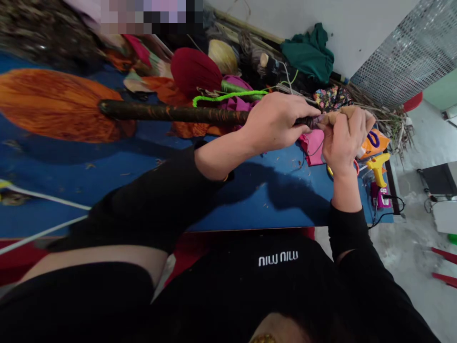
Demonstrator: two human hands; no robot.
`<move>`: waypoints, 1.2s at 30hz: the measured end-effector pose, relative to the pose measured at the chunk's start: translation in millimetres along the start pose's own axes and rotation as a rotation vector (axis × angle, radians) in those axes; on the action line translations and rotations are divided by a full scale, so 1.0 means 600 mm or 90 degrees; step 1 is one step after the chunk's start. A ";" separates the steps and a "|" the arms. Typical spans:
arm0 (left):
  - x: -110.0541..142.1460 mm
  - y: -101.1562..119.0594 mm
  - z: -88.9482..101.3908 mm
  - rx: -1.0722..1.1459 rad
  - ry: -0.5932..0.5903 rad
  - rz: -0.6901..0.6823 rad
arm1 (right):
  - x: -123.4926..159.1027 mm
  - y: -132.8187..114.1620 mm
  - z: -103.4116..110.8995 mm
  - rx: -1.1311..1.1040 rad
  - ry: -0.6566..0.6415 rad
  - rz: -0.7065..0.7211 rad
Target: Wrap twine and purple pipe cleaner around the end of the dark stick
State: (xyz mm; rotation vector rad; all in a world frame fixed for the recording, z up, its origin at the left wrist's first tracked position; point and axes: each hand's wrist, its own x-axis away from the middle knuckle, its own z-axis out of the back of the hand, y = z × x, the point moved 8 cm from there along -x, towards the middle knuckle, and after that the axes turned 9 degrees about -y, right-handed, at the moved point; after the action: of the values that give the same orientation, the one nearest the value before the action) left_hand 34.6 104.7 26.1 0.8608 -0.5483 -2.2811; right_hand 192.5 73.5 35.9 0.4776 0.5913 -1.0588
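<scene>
We saw the dark stick (178, 114) held above the counter (278, 190), running across the view from an orange cloth bundle (60, 105) on the left to both hands on the right. At the hand end we noted a dark, ridged section and, between the fingertips, a small band of purple. We found the left hand (276, 121) closed about the stick near this end, its grip narrow, with thumb and forefinger on either side of the ridged section. We found the right hand (342, 136) pinched nearly shut on the tip, its fingers bent and close to those of the left. Behind the stick we distinguished a bright green fuzzy strip (228, 96), a dark red bundle (195, 71) and a pale yellow bundle (223, 56); farther back lay a teal cloth (310, 55), with a floral cloth (332, 97) in front of it. Below the fingertips we recorded a pink cloth (314, 146), and beyond the right hand an orange packet (374, 143), a yellow glue gun (379, 167) and a purple power socket (380, 196) with a black plug in it. Toward the counter's left front we observed a white cord (46, 195), its two lengths meeting the black sleeve (143, 195).
</scene>
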 end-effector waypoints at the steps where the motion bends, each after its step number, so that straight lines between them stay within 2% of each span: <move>1: 0.000 0.000 -0.001 -0.010 -0.001 -0.005 | 0.001 -0.001 -0.004 0.008 -0.005 0.011; 4: 0.002 0.000 -0.004 -0.029 -0.009 -0.014 | 0.003 -0.005 -0.009 0.022 -0.009 0.043; 8: 0.001 0.000 -0.010 -0.037 -0.028 -0.011 | 0.011 -0.016 0.010 0.046 0.048 0.092; 10: -0.001 0.001 -0.015 -0.046 -0.044 -0.010 | 0.016 -0.016 0.014 0.053 0.041 0.107; 20: -0.002 0.007 -0.042 -0.037 -0.089 -0.010 | 0.029 0.020 -0.016 0.058 -0.179 0.081; 22: -0.002 0.007 -0.040 -0.035 -0.088 -0.010 | 0.033 0.017 -0.013 0.058 -0.224 0.090; 25: -0.005 0.000 -0.020 -0.053 -0.055 0.006 | 0.057 0.001 -0.007 0.034 -0.282 0.138; 27: -0.007 -0.006 -0.003 -0.059 -0.027 0.018 | 0.079 -0.010 0.003 -0.006 -0.259 0.183; 30: -0.008 -0.011 0.004 -0.052 -0.021 0.017 | 0.103 -0.005 0.032 -0.047 -0.093 0.194; 33: -0.008 -0.008 -0.003 -0.052 -0.032 0.003 | 0.105 0.021 0.039 -0.012 0.033 0.105; 36: -0.005 -0.002 -0.006 -0.037 -0.033 0.004 | 0.085 0.032 0.025 0.025 0.050 0.022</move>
State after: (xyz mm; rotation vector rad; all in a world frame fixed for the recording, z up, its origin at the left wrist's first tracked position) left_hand 38.6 106.8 24.2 0.7735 -0.5032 -2.3076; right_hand 231.6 38.3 15.4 0.5645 0.6301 -1.0236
